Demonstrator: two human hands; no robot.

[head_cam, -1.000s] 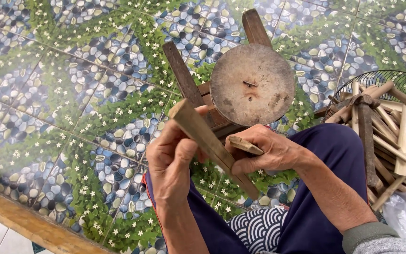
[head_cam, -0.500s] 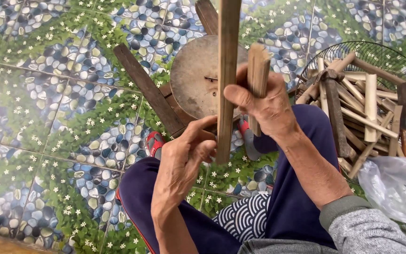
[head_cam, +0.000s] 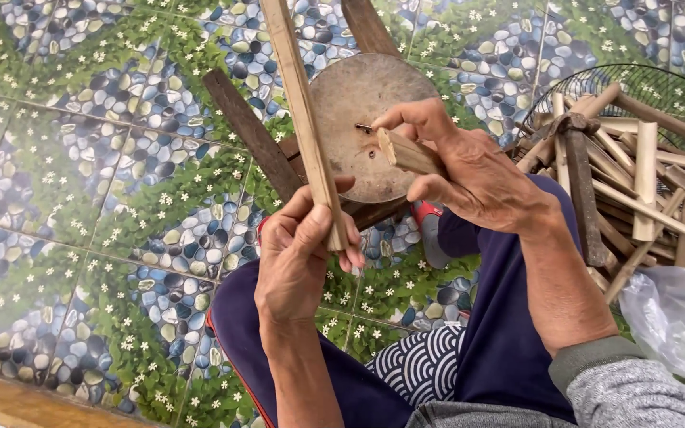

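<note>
Bamboo is being gripped in both hands: a long strip (head_cam: 304, 119) is being held near its lower end by the left hand (head_cam: 299, 254), fingers curled shut, running toward twelve o'clock. A short piece (head_cam: 407, 153) is being clasped by the right hand (head_cam: 469, 170), raised over the round wooden stool (head_cam: 342, 103).

A pebble-and-flower patterned tile floor (head_cam: 105, 182) carries a small round wooden stool (head_cam: 342, 103) and a wire basket (head_cam: 675, 87) of bamboo sticks.
</note>
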